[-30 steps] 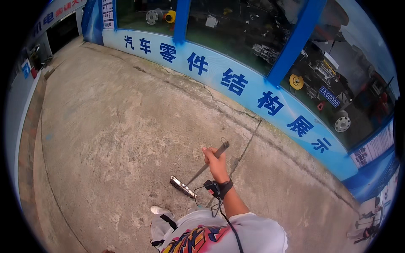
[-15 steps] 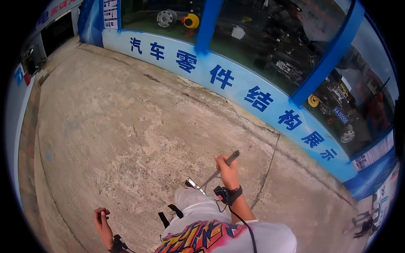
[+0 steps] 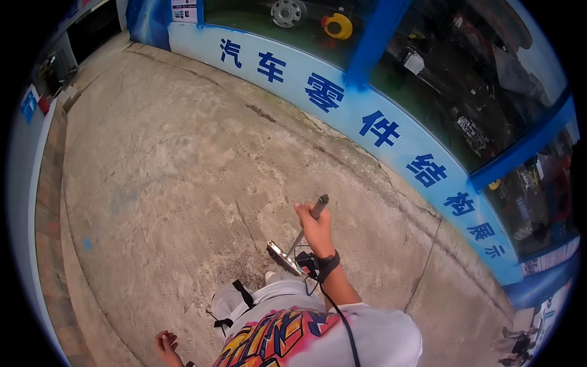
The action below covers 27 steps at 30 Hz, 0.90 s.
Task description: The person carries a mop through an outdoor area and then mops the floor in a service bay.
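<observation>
My right hand (image 3: 316,229) is closed around the upper end of a grey pole handle (image 3: 320,207), held out in front of my body. The pole slants down past my wrist to a bar-shaped head (image 3: 282,255) with a dark fringe along it, low by the ground near my feet. Whether the tool is a broom or a mop I cannot tell. My left hand (image 3: 165,344) hangs at the lower left, empty, its fingers loosely curled and apart. A black strap with a small black device (image 3: 307,263) and a cable is on my right wrist.
Rough concrete ground (image 3: 159,165) spreads ahead. A light-blue wall panel (image 3: 275,68) under blue-framed display windows runs along the right, with vehicle parts behind the glass. A raised edge (image 3: 52,202) borders the left. People (image 3: 520,345) are far off at the lower right.
The view has shifted, and the wall panel now lies further right. My right hand, still on the pole, sits slightly left and higher. My left hand has dropped lower, and more of the tool's head shows.
</observation>
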Available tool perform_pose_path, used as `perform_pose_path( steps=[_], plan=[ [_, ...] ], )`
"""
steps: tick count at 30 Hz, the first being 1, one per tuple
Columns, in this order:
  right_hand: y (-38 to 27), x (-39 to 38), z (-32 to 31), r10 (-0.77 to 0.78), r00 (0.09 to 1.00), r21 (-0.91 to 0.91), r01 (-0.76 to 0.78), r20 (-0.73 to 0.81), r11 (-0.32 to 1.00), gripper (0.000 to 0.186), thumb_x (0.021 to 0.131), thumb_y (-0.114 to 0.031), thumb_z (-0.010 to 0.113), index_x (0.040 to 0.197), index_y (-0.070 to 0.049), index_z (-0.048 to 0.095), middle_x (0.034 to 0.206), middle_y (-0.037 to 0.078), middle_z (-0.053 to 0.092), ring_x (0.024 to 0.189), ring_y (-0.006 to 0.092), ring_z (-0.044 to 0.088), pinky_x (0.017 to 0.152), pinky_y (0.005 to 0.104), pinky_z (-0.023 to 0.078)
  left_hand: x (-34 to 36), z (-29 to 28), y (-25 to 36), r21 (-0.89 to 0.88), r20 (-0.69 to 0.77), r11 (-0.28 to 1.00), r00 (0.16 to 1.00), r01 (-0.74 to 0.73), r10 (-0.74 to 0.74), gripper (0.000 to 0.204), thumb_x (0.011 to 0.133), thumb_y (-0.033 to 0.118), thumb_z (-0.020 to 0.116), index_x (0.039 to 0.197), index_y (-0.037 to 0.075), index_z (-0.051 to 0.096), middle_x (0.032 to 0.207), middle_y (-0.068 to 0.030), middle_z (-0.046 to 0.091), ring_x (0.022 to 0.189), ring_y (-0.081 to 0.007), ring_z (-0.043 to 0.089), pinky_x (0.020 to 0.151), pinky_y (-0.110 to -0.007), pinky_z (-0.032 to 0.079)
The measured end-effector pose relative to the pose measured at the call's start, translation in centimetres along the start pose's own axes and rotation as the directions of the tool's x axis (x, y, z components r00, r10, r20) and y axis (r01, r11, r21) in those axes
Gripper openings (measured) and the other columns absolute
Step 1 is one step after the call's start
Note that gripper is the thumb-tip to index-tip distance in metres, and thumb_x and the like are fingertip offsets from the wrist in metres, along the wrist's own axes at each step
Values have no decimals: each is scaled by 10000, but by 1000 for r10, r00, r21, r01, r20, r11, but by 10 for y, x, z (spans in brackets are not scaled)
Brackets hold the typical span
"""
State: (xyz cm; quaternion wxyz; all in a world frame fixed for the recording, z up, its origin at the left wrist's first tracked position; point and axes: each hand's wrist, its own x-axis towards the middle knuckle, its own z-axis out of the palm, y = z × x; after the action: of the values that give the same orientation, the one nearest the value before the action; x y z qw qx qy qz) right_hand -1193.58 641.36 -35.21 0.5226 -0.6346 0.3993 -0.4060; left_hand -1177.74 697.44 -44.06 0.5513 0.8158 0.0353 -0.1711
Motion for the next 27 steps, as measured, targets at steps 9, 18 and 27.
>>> perform_pose_path(
  steps=[9,18,27],
  plan=[
    [-29,203,325,39,996,107,-30,-85,994,440,998,-194,674,619,-105,470,568,-38,411,533,82,351,529,298,242,462,-13,164,37,-61,974,973,-223,225,258,1092,283,536,1181,65,641,1033,-47,684,980,-161,652,857,-321,477],
    [-96,388,670,-1,998,114,8,-63,993,456,1020,-219,663,641,-95,442,609,-40,397,587,78,340,568,298,246,853,-41,456,60,-2,828,829,-558,559,212,1092,220,530,1144,46,639,1019,-47,661,981,-160,604,871,-312,436],
    [-48,672,1049,17,999,102,-13,-32,995,486,1006,-244,691,608,-96,455,586,-70,398,568,53,345,529,300,247,1194,-26,497,68,138,976,971,-208,198,212,1084,231,552,1181,65,642,1053,-51,691,1000,-175,659,862,-326,484]
  ],
)
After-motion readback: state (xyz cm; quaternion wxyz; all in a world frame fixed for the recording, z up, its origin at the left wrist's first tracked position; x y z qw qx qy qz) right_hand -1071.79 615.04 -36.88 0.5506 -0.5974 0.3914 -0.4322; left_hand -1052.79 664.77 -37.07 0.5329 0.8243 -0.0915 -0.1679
